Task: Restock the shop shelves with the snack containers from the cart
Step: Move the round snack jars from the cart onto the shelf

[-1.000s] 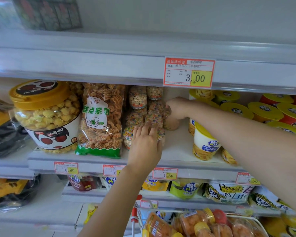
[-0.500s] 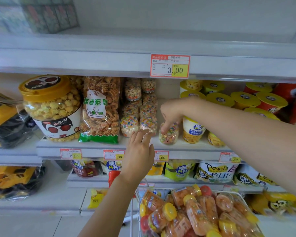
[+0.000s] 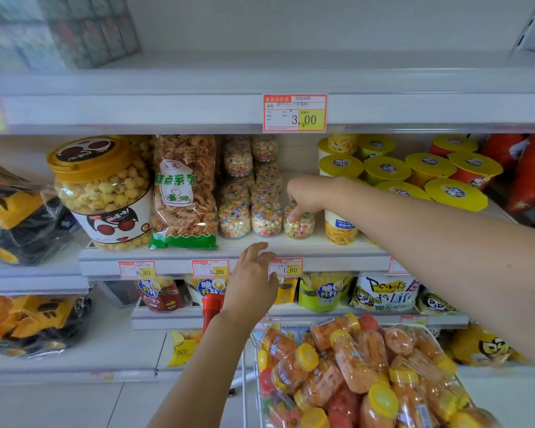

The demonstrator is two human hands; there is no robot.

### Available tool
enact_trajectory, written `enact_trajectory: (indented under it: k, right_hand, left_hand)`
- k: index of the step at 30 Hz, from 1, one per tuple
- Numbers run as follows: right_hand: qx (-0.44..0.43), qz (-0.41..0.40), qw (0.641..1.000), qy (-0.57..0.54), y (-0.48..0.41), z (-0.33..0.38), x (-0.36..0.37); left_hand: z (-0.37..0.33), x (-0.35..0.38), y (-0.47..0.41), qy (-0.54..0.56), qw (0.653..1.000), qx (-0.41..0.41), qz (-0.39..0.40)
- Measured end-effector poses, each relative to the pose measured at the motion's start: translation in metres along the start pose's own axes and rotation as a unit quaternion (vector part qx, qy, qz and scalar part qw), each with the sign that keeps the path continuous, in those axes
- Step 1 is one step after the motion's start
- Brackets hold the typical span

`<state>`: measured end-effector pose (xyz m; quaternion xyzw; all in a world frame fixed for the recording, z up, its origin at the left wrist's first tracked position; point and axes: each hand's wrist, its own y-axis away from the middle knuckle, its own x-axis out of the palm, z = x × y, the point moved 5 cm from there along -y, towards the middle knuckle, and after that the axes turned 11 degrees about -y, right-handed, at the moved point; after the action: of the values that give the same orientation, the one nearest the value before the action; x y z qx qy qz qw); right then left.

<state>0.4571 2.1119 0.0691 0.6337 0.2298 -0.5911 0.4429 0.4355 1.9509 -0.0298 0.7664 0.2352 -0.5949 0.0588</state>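
R. arm: reaches in from lower right, up & to the left, forearm bare, wrist bent down. R. hand (image 3: 303,196): knuckles up, fingers curled downward, tips pinching top of small jar (image 3: 300,227). L. arm: rises from bottom centre, forearm approx. vertical. L. hand (image 3: 253,282): back toward camera, fingers loosely spread, slightly bent, pointing up; holds nothing. Hands apart, L. below R.

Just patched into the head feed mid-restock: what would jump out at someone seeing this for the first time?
The right hand pinches the top of a small clear candy jar at the front of the middle shelf, beside two similar jars. Below right, the cart is heaped with orange yellow-capped jars; far left stands a big yellow-lidded popcorn tub.
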Motion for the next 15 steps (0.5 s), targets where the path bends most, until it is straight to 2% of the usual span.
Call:
enact_trajectory:
  k: [5, 8, 11, 13, 15]
  right_hand:
    - [0.011, -0.022, 0.999, 0.037, 0.01, 0.007, -0.002]
    - [-0.047, -0.082, 0.996, 0.008, 0.029, 0.02, -0.007]
    - [-0.131, -0.164, 0.977, -0.035, 0.069, 0.033, -0.003]
    - [-0.162, -0.181, 0.967, -0.076, 0.105, 0.031, 0.013]
    - [-0.165, -0.162, 0.966, -0.117, 0.141, 0.019, 0.037]
  left_hand:
    - [-0.003, -0.001, 0.005, 0.011, 0.999, -0.017, 0.042]
    - [-0.007, -0.008, 0.017, 0.04, 0.998, -0.022, 0.034]
    - [-0.016, -0.015, 0.046, 0.077, 0.997, -0.03, -0.002]
    - [-0.025, -0.012, 0.072, 0.093, 0.995, -0.046, 0.002]
    - [-0.035, -0.004, 0.1, 0.101, 0.992, -0.067, 0.033]
